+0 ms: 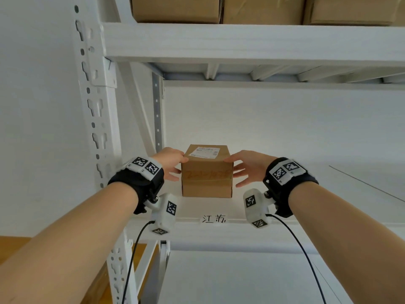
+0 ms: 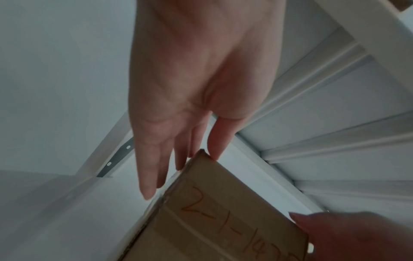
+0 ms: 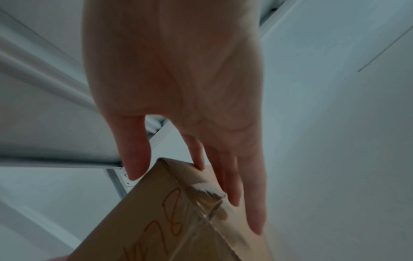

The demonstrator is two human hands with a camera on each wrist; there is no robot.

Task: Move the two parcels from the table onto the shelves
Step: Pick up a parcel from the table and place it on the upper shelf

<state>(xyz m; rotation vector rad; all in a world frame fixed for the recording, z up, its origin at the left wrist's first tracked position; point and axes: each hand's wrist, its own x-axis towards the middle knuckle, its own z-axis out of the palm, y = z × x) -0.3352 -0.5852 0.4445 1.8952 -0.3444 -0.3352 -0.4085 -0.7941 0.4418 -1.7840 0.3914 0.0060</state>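
i see the white metal shelving unit (image 1: 252, 41) filling the head view, its upper board carrying a row of brown cardboard cartons (image 1: 263, 9). on the white middle shelf board (image 1: 306, 189) stands the small brown cardboard parcel (image 1: 207, 172), upright, a white shipping label (image 1: 205, 152) on top and orange handwriting on its taped front. my left hand (image 1: 172, 163) lies flat against the parcel's left side, fingers straight, thumb at the top edge. my right hand (image 1: 248, 166) mirrors it on the right side, grip loose, fingers extended, touching the cardboard. a small handwritten tag (image 1: 213, 218) sits on the shelf's front lip.
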